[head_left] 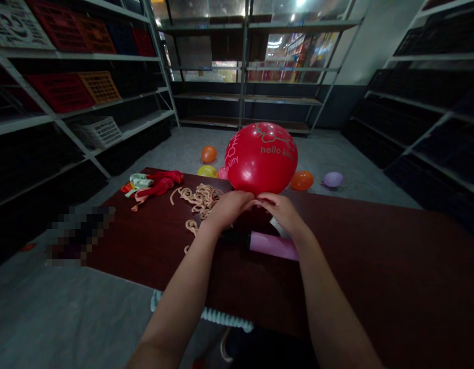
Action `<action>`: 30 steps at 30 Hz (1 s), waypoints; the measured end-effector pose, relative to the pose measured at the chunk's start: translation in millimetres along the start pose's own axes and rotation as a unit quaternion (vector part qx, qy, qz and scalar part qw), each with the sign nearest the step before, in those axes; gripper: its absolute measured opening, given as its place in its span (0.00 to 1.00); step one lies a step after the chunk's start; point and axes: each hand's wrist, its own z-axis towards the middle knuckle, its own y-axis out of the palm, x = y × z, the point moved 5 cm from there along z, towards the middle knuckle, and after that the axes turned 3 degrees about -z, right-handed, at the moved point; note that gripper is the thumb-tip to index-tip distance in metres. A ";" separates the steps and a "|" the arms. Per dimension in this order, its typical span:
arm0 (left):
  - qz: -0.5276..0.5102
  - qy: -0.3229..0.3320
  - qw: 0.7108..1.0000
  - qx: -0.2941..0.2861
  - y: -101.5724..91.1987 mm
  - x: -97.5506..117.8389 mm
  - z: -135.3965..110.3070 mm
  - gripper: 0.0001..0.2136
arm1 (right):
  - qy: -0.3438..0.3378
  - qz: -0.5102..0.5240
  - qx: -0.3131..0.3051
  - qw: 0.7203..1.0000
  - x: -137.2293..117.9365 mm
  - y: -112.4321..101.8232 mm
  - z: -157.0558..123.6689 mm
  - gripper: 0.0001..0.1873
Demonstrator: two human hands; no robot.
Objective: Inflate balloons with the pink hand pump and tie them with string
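Note:
A large inflated red balloon (260,164) printed with "hello kitty" stands up over the table, its neck end toward me. My left hand (231,206) and my right hand (278,207) meet at that end, fingers pinched together on the balloon's neck, which they mostly hide. Below my hands lies a pink hand pump (273,246) with a black end, partly covered by my right forearm. Beside my left hand, a loose heap of beige cord (200,197) lies on the dark brown table (144,246).
Uninflated balloons (156,184) lie at the table's far left. On the floor beyond are orange (209,154), yellow (207,171) and purple (332,179) inflated balloons. Metal shelves (242,97) stand behind; crates (100,87) fill the left rack. A pale blue ribbed thing (227,319) shows under the near edge.

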 end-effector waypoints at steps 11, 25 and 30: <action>0.232 -0.145 0.957 0.099 -42.1 -40.1 -12.4 0.06 | 0.008 0.101 0.159 0.982 2.7 -9.0 3.4 0.18; 0.222 -0.157 0.954 0.126 -35.1 -48.7 -9.8 0.04 | 0.029 0.172 0.158 0.972 -2.5 -9.1 2.1 0.19; -0.019 -0.088 0.972 0.219 -39.3 -34.0 -3.2 0.05 | 0.032 0.181 0.158 0.970 -3.3 -8.6 1.9 0.19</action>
